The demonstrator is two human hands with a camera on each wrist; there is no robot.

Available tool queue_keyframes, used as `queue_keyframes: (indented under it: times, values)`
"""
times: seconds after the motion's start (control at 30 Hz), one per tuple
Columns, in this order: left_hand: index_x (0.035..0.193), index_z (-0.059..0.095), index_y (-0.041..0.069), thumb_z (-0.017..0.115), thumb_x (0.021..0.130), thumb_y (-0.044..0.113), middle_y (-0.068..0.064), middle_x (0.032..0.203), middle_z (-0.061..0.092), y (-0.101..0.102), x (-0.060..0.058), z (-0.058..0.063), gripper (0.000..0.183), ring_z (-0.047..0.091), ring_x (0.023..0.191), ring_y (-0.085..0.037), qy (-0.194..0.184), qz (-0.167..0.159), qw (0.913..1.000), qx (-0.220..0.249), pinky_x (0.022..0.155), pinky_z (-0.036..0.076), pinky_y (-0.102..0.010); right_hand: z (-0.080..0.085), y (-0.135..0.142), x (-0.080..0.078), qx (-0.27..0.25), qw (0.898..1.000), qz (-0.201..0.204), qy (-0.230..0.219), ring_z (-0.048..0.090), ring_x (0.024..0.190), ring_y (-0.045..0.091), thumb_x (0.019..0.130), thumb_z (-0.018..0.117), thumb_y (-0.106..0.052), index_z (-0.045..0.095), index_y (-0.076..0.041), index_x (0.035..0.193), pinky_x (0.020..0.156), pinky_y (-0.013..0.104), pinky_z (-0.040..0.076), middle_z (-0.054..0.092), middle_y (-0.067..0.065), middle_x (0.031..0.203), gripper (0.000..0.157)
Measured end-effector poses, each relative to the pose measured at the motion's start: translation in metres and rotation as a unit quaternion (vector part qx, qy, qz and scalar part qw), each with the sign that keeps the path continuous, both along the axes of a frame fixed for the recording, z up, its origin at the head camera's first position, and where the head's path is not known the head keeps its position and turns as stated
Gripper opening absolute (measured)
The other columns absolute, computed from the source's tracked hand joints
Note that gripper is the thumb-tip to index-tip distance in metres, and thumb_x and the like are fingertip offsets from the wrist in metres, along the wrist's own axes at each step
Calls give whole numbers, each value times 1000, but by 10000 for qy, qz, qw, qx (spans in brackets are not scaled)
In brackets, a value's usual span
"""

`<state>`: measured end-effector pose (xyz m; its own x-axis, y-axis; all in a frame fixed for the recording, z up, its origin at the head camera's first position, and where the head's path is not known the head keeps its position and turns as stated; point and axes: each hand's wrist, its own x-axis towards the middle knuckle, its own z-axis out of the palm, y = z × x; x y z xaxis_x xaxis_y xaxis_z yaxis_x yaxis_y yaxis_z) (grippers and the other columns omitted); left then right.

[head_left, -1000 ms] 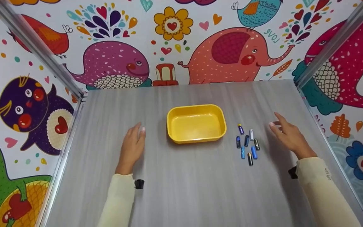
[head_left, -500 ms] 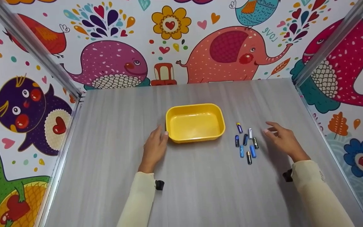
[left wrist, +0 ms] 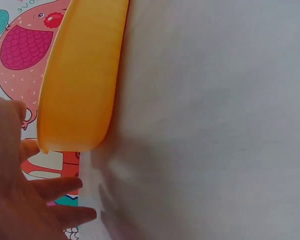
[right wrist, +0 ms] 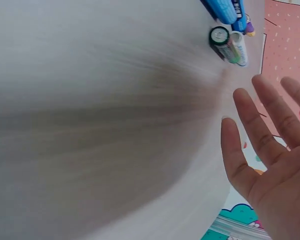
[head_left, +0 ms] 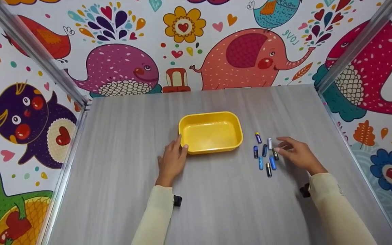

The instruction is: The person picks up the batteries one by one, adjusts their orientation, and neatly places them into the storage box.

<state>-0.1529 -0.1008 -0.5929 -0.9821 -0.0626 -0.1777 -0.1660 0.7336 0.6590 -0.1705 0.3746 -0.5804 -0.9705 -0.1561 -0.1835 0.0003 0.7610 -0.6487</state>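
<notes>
A yellow plastic bin (head_left: 211, 149) with rounded corners sits mid-table, with nothing in it. My left hand (head_left: 172, 163) is at its near left corner, fingertips right at the rim. In the left wrist view, the fingers of that hand (left wrist: 15, 185) are spread beside the bin's outer wall (left wrist: 82, 80). Right of the bin lies a loose group of several batteries, among them a white battery (head_left: 270, 143), a blue battery (head_left: 272, 163) and a black battery with a copper-coloured end (head_left: 268, 170). Over their right side hovers my right hand (head_left: 299, 154), fingers loosely extended, thumb overlapping a dark battery (head_left: 276, 155).
The grey wood-grain table (head_left: 114, 136) is bounded by printed cartoon panels (head_left: 243, 61) at the back and sides. Metal frame posts (head_left: 356, 51) stand at the back corners, and a metal rail (head_left: 67, 170) runs along the left edge.
My left hand has moved right, from the bare table to the bin's near left corner. My right hand has moved left and slightly nearer, over the batteries. The bin and batteries stay put.
</notes>
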Motion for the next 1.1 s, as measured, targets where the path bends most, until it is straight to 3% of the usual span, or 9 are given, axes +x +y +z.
queue_keyframes:
  times: [0.13, 0.37, 0.7, 0.93, 1.1]
  values:
    - [163, 18, 41, 37, 105, 60, -8, 165, 35, 0, -1, -1, 64, 30, 152, -34, -89, -6, 10000, 21, 115, 7, -79, -7, 1, -1, -125, 9999, 47, -86, 61, 117, 38, 93, 72, -43, 56, -18, 145, 100, 62, 51, 67, 15, 128, 59]
    - [163, 12, 45, 38, 104, 60, -9, 164, 38, 0, 0, -3, 66, 19, 154, -48, -156, -69, 9999, -12, 114, 3, -80, -15, 7, -4, -348, 9988, 196, -278, 56, 124, 38, 85, 82, -43, 60, -19, 142, 107, 64, 44, 63, 15, 136, 66]
    - [163, 10, 46, 38, 105, 59, -12, 161, 43, 0, 2, -3, 66, 22, 153, -48, -119, -169, 9998, -78, 114, 6, -80, -19, 18, -7, -509, 9962, 569, -423, 52, 121, 32, 80, 87, -35, 63, -15, 140, 107, 55, 42, 59, 14, 138, 67]
    - [163, 15, 42, 41, 105, 56, -9, 157, 48, 1, 1, -3, 66, 33, 149, -47, 109, -172, 9993, -316, 113, 16, -79, -20, 20, -12, -583, 9951, 599, -525, 49, 121, 35, 83, 86, -26, 62, -13, 141, 108, 59, 40, 56, 17, 140, 64]
    - [164, 15, 41, 41, 105, 56, -7, 159, 47, 2, 0, -4, 66, 33, 148, -49, 116, -117, 9989, -428, 114, 18, -78, -20, 19, -12, -575, 9950, 585, -574, 47, 123, 37, 84, 85, -26, 60, -12, 143, 108, 62, 39, 54, 19, 142, 65]
